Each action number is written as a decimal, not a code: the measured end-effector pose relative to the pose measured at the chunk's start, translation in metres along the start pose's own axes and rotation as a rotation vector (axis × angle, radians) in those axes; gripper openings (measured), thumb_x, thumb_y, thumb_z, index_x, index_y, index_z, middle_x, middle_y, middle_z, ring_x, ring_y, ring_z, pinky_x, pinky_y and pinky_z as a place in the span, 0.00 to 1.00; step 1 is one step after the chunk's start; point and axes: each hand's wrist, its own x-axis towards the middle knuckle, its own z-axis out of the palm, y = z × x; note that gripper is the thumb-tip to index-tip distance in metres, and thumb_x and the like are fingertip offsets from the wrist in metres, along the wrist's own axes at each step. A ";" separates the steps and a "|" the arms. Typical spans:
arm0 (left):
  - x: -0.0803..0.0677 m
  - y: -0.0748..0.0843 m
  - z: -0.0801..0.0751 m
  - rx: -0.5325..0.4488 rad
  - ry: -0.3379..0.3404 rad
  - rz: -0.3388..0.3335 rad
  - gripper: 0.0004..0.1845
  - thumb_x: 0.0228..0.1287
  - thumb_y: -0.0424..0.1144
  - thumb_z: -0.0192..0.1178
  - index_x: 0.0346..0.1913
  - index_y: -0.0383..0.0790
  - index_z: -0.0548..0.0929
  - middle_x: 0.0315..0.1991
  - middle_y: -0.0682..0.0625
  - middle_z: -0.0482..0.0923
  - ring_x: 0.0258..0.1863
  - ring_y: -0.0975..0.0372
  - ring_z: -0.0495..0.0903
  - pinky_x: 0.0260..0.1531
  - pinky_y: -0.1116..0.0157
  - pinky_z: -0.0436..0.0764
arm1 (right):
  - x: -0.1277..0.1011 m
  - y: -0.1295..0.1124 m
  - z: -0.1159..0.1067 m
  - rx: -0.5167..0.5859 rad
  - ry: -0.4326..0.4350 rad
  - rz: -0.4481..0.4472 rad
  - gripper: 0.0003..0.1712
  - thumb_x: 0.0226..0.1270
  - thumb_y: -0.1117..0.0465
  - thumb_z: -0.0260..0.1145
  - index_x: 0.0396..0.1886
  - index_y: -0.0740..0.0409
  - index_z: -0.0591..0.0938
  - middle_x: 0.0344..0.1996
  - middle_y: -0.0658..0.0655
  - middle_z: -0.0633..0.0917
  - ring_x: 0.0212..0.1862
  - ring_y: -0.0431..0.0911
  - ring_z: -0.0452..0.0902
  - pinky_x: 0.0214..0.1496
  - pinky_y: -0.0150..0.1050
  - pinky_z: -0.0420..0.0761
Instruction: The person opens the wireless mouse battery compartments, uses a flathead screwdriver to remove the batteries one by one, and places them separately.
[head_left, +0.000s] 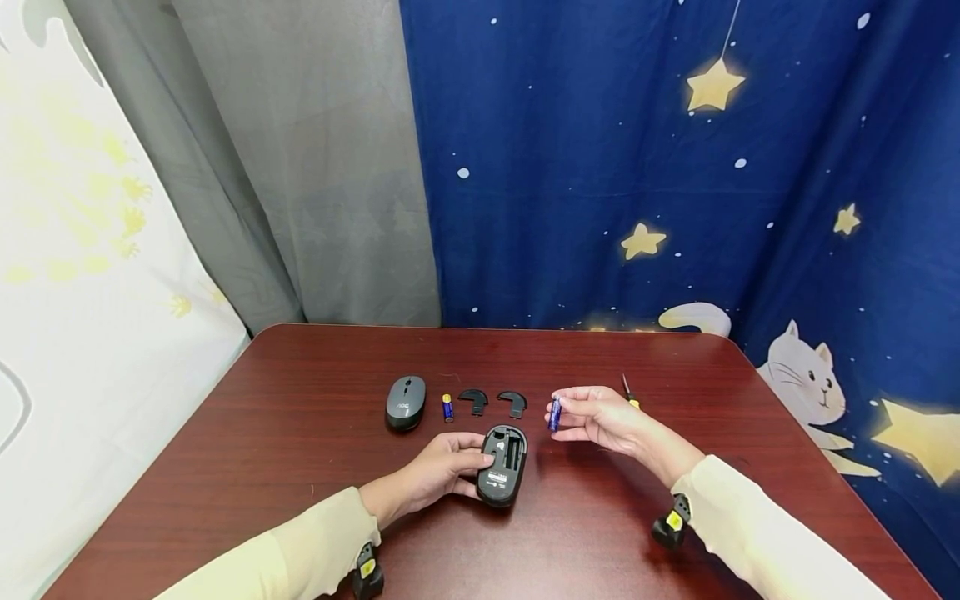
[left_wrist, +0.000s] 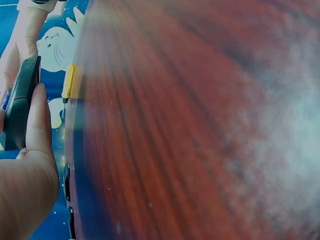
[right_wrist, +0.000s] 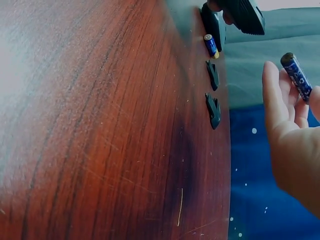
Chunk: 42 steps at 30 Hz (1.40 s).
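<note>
My left hand (head_left: 450, 462) grips a black computer mouse (head_left: 502, 483) by its left side, underside up, with its battery bay uncovered. The thumb lies across the underside. In the left wrist view the mouse (left_wrist: 22, 102) shows edge-on, raised above the table. To its right, my right hand (head_left: 600, 417) pinches a blue battery (head_left: 555, 414) between thumb and fingers. The right wrist view shows this battery (right_wrist: 297, 77) tilted, one end free, apart from the mouse.
Behind the hands lie two black covers (head_left: 474, 400) (head_left: 513, 403), a blue-and-yellow battery (head_left: 447, 408) and a second mouse (head_left: 406, 402), upright. A yellow-handled screwdriver (left_wrist: 69, 82) lies beyond the right hand. Curtains (head_left: 525, 167) hang behind the brown table (head_left: 300, 375).
</note>
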 end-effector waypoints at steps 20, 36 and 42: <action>0.003 0.000 0.001 -0.006 0.006 0.000 0.22 0.64 0.31 0.59 0.58 0.23 0.72 0.42 0.42 0.83 0.39 0.57 0.84 0.33 0.60 0.85 | -0.017 -0.002 -0.025 -0.013 0.122 -0.013 0.18 0.73 0.73 0.51 0.60 0.74 0.69 0.40 0.58 0.84 0.45 0.47 0.82 0.52 0.44 0.80; 0.004 -0.001 -0.002 -0.001 -0.002 0.008 0.23 0.64 0.32 0.59 0.59 0.23 0.72 0.43 0.41 0.83 0.38 0.57 0.84 0.33 0.60 0.85 | -0.021 -0.006 -0.053 0.011 0.316 -0.039 0.20 0.70 0.74 0.57 0.60 0.74 0.70 0.36 0.54 0.86 0.39 0.42 0.84 0.46 0.40 0.83; 0.003 0.000 -0.002 -0.001 -0.011 0.014 0.23 0.64 0.32 0.60 0.59 0.23 0.71 0.42 0.42 0.83 0.38 0.57 0.84 0.33 0.61 0.85 | -0.024 -0.005 -0.062 0.008 0.356 -0.037 0.09 0.69 0.75 0.58 0.40 0.60 0.82 0.36 0.54 0.86 0.38 0.42 0.84 0.45 0.39 0.83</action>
